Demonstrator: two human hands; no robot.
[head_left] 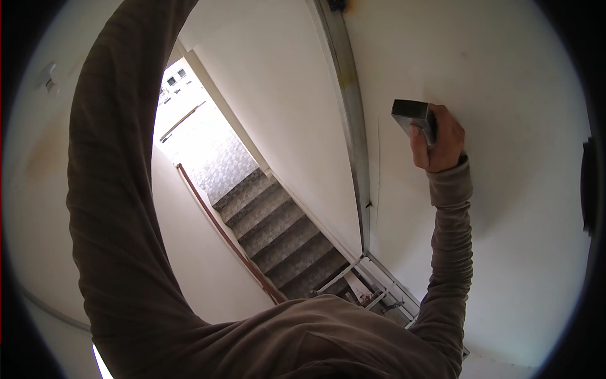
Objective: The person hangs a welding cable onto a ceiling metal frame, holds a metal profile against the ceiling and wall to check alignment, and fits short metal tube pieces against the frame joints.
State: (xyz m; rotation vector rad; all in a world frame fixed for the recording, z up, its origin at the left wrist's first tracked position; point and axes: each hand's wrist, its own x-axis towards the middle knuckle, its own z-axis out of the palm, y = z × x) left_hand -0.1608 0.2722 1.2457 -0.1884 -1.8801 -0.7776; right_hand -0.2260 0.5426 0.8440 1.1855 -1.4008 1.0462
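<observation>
- One big pale wall [517,158] fills the right side. It looks smooth, so I'd guess bare knuckles get scraped if the hand tips in toward it.
- Behind that, a grey staircase [284,234], and that's the bit that bugs me: anything fumbled up here could go bouncing down the steps.
- Left sleeve [120,158] goes up and out past the top edge. The left grip is out of frame, so can't tell if it's holding anything. With that arm way up, balance could go if the footing (not visible either) is narrow.
- Right sleeve [451,240] reaches up along the wall.
- Grey metal strip [344,82] beside the wall, just left of the hand. A block corner could snag on its edge if it swings that way.
- Brown handrail [231,242] by the steps, well apart from the hand.
- Light metal frame [341,273] low down, partly hidden by the torso. An elbow could knock it.
- Right grip [440,140]: curled snugly round one end of the block, thumb on the near side.
- Dark grey rectangular block [410,109], in that hand, up by the wall. Can't tell if it's touching. Held by one end, it could twist loose if pushed at the far end.
</observation>
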